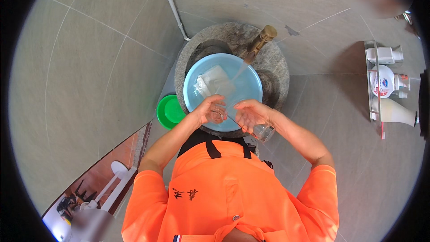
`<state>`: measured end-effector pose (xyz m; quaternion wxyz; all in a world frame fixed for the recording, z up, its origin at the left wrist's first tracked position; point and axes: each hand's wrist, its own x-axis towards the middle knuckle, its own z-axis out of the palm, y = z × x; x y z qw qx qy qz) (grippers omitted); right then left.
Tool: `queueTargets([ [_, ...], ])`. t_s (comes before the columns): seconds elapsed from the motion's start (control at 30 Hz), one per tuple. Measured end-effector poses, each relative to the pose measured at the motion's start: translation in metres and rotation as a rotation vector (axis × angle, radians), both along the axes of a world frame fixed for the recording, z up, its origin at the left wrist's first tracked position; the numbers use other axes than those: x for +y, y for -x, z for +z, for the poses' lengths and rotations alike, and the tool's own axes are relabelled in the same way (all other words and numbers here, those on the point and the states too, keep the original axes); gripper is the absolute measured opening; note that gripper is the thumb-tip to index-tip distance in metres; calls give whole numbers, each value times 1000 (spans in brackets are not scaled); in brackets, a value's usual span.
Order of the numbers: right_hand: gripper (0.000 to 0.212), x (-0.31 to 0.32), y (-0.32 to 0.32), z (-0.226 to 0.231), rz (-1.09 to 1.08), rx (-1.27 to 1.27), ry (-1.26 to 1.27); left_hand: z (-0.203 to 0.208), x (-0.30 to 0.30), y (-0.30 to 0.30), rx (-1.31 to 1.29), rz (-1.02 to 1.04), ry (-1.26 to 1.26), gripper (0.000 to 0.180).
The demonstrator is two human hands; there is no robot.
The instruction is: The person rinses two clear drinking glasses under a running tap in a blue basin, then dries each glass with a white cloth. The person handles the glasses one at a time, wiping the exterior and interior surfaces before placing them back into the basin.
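A clear stemmed glass [263, 132] lies tilted between my hands over the near rim of a light blue basin [257, 84]. My left hand [209, 109] is curled around its round end, with a thin stem running to the right. My right hand [251, 113] has its fingers bent about the wider cup end, which sticks out below the palm. In the basin is water with a pale, whitish flat thing [215, 81] in it; I cannot make out its kind. Water runs into the basin from a bronze-coloured tap [259, 45].
The basin sits in a grey stone sink [280, 65]. On the floor at its left stands a green basin [169, 111]. A wall rack [372, 80] at the right holds several bottles. A white pipe [172, 5] runs down the tiled corner.
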<state>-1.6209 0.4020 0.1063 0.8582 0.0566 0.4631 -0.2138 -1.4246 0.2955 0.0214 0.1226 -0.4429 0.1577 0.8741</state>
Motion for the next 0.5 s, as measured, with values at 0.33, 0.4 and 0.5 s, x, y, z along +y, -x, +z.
queueTargets([
  [0.33,58,70,47,7,-446,-81,69,-1,0,-20,126,104,-270,59],
  [0.4,55,79,61,10,-555,14,122,-2,1,-25,156,101,-264,60],
  [0.5,36,87,82,20,-658,268,332,8,8,-26,131,108,-170,62],
])
